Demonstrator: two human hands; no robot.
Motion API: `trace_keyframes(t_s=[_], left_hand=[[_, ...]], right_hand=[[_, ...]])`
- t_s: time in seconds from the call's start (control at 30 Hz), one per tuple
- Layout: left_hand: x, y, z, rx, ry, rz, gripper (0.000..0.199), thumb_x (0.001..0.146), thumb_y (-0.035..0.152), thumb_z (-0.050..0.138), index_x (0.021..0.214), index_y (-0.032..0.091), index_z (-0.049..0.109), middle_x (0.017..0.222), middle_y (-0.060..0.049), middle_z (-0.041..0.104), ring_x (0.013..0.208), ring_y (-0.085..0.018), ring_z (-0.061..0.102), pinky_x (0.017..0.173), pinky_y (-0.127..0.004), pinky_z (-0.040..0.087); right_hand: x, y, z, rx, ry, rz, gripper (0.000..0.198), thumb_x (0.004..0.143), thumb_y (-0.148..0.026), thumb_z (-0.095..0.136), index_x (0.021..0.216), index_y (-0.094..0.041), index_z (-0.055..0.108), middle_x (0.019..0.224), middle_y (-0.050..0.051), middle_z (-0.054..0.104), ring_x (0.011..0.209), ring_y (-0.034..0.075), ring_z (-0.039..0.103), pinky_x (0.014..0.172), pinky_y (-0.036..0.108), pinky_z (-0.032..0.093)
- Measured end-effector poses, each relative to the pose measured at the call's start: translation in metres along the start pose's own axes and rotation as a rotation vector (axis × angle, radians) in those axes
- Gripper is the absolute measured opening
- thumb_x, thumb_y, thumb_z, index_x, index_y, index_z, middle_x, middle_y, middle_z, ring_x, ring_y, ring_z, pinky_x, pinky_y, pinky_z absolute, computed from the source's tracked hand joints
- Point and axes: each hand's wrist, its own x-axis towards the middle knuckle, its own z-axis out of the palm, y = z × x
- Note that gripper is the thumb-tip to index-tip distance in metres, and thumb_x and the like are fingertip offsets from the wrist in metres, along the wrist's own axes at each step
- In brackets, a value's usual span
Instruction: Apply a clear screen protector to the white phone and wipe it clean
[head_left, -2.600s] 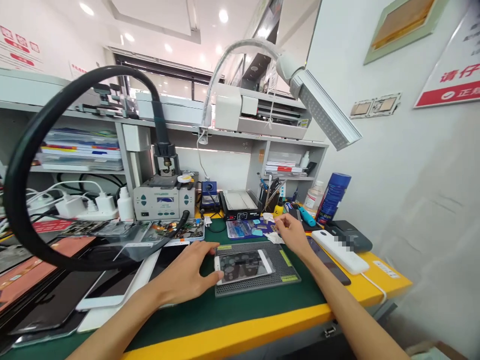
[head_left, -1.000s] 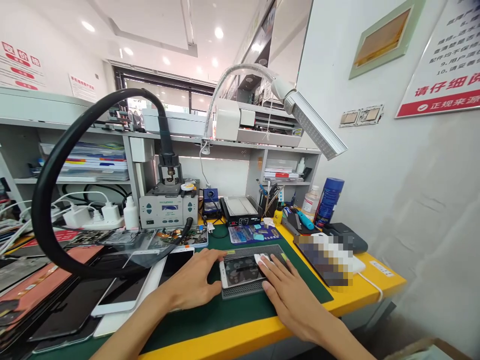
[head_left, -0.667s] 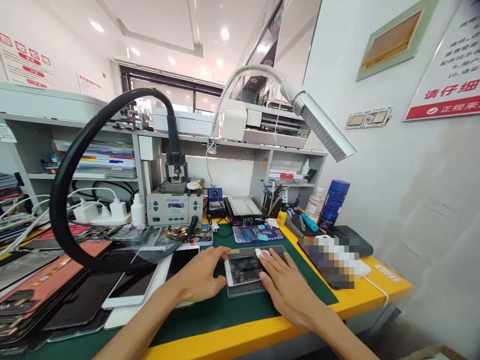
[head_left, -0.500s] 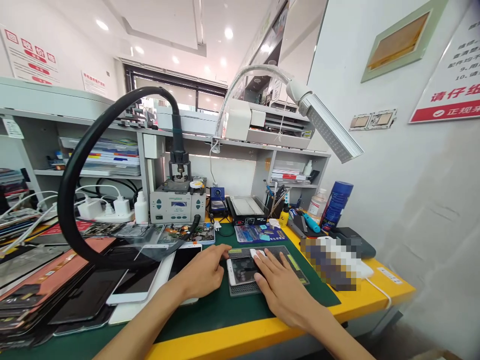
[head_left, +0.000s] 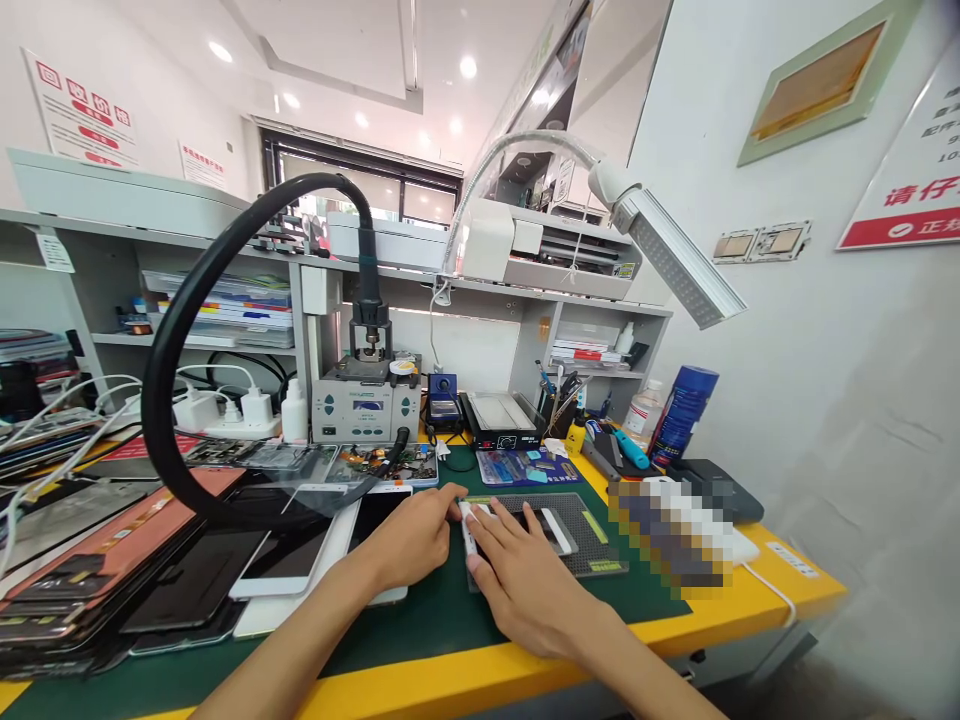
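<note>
Head view: the phone [head_left: 562, 534] lies flat on a grey dotted mat [head_left: 576, 507], white at its bare right end, with dark glass peeking between the fingers of the right hand [head_left: 519, 575]. That hand is spread across it, fingers slightly apart, hiding most of the face. The left hand [head_left: 416, 538] is curled by the phone's left end; I can't tell whether it grips anything.

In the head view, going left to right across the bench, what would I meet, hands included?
Salmon-coloured panel, white bottle, left hand, right hand, blue can, white sticker on the yellow bench edge.
</note>
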Motion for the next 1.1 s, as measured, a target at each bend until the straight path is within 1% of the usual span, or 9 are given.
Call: trace_keyframes(t_s=[0.13,0.3,0.5,0.63,0.73,0.93,1.1], left_hand=[[0.000,0.000,-0.002,-0.024,-0.005,-0.009,0.052,0.079,0.008,0.040,0.129,0.017,0.049,0.106,-0.009,0.068,0.101,-0.024,0.062,0.086,-0.034,0.047],[0.001,-0.001,-0.002,-0.034,0.005,-0.026,0.052,0.078,0.008,0.042,0.128,0.017,0.052,0.110,-0.010,0.068,0.103,-0.025,0.062,0.089,-0.035,0.048],[0.001,-0.002,0.000,-0.044,0.004,-0.017,0.054,0.077,0.007,0.042,0.128,0.020,0.053,0.114,-0.007,0.067,0.107,-0.023,0.061,0.091,-0.033,0.048],[0.000,0.002,-0.002,-0.059,-0.011,-0.003,0.056,0.076,0.007,0.042,0.128,0.021,0.053,0.115,-0.006,0.068,0.109,-0.022,0.061,0.093,-0.033,0.047],[-0.001,0.004,-0.002,-0.057,-0.020,0.005,0.056,0.077,0.007,0.041,0.130,0.022,0.052,0.115,-0.004,0.068,0.108,-0.020,0.061,0.096,-0.032,0.046],[-0.001,0.000,0.003,-0.049,-0.024,0.001,0.053,0.081,0.007,0.038,0.130,0.024,0.051,0.117,-0.002,0.066,0.109,-0.019,0.060,0.096,-0.031,0.045],[0.000,0.000,0.002,-0.054,-0.054,-0.033,0.053,0.082,0.011,0.040,0.131,0.025,0.051,0.120,-0.003,0.066,0.111,-0.020,0.060,0.095,-0.030,0.045]], right_hand=[[-0.003,-0.004,0.004,-0.012,0.024,-0.002,0.056,0.101,-0.047,0.016,0.151,-0.024,0.027,0.156,0.003,0.027,0.146,0.030,0.011,0.115,0.062,0.002],[-0.011,-0.010,0.007,-0.020,0.055,-0.003,0.054,0.101,-0.044,0.019,0.152,-0.025,0.026,0.156,0.002,0.028,0.146,0.031,0.012,0.116,0.062,0.001],[-0.021,-0.019,0.006,0.023,0.052,0.022,0.053,0.101,-0.044,0.021,0.151,-0.025,0.029,0.155,0.001,0.028,0.146,0.031,0.014,0.116,0.062,0.001],[-0.029,-0.021,0.011,0.063,0.043,0.013,0.055,0.100,-0.044,0.023,0.152,-0.024,0.026,0.156,0.001,0.023,0.145,0.035,0.012,0.114,0.064,-0.003],[-0.033,-0.021,0.015,0.080,0.039,-0.003,0.057,0.100,-0.044,0.026,0.152,-0.024,0.023,0.157,0.001,0.017,0.145,0.038,0.010,0.112,0.068,-0.003],[-0.045,-0.015,0.016,0.049,0.069,0.065,0.056,0.100,-0.045,0.022,0.152,-0.024,0.025,0.157,-0.001,0.017,0.145,0.040,0.009,0.110,0.072,-0.003],[-0.059,0.005,0.019,-0.060,0.164,0.105,0.052,0.101,-0.041,0.025,0.151,-0.026,0.026,0.157,-0.002,0.021,0.144,0.038,0.015,0.111,0.072,0.007]])
